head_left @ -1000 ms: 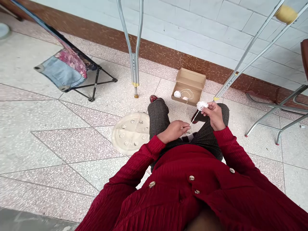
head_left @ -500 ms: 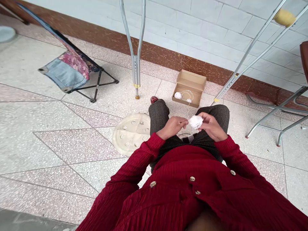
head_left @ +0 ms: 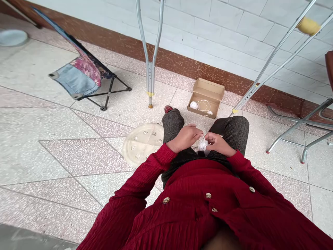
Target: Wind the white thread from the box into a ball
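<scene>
A ball of white yarn (head_left: pixel 202 144) is between my two hands, above my lap. My right hand (head_left: pixel 218 142) grips the ball from its right side with bent fingers. At the ball's upper left, my left hand (head_left: pixel 187 137) is closed in a pinch on a strand of the yarn. Beyond my knees stands an open cardboard box (head_left: pixel 200 113), its lid tipped back toward the wall. Inside it lie a larger white yarn ball (head_left: pixel 194 105), a smaller white clump (head_left: pixel 209 113) and a loose loop of strand between them.
A round pale mat (head_left: pixel 137 147) lies on the floor by my left leg. One crutch (head_left: pixel 150 80) stands ahead; another crutch (head_left: pixel 249 93) leans at the right. A folding chair (head_left: pixel 80 78) is at the left, a metal-legged seat (head_left: pixel 293 128) at the right.
Both hands have shifted closer together, and the yarn ball has moved left and down toward my lap. The small clump in the box has moved right. The view has shifted slightly.
</scene>
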`<state>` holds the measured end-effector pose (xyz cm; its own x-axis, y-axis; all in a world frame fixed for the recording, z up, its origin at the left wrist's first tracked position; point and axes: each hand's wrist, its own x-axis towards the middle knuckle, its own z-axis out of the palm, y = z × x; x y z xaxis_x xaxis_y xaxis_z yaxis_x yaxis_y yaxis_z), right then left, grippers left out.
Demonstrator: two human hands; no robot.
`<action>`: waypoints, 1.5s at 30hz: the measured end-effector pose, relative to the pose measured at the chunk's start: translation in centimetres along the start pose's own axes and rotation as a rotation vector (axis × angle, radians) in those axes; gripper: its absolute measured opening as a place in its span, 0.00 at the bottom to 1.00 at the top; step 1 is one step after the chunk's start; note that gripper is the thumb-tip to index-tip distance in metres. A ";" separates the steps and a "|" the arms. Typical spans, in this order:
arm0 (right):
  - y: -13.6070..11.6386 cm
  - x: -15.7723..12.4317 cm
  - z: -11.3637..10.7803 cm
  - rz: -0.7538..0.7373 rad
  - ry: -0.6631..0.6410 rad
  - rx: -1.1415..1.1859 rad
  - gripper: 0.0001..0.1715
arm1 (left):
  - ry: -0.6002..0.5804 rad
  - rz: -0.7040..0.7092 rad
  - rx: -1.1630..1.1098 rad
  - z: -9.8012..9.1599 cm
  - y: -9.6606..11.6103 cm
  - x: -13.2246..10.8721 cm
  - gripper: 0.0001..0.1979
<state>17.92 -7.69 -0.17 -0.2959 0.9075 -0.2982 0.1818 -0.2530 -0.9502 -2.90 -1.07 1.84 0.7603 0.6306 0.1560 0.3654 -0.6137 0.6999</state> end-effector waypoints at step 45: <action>-0.1 3.9 -2.8 -0.093 0.604 -0.214 0.20 | -0.080 -0.074 -0.049 0.9 1.6 -1.0 0.19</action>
<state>19.33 -3.19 -0.99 0.2491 0.9670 -0.0532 0.3821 -0.1486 -0.9121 -2.58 -3.05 2.19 0.7733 0.6322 0.0477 0.3970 -0.5415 0.7411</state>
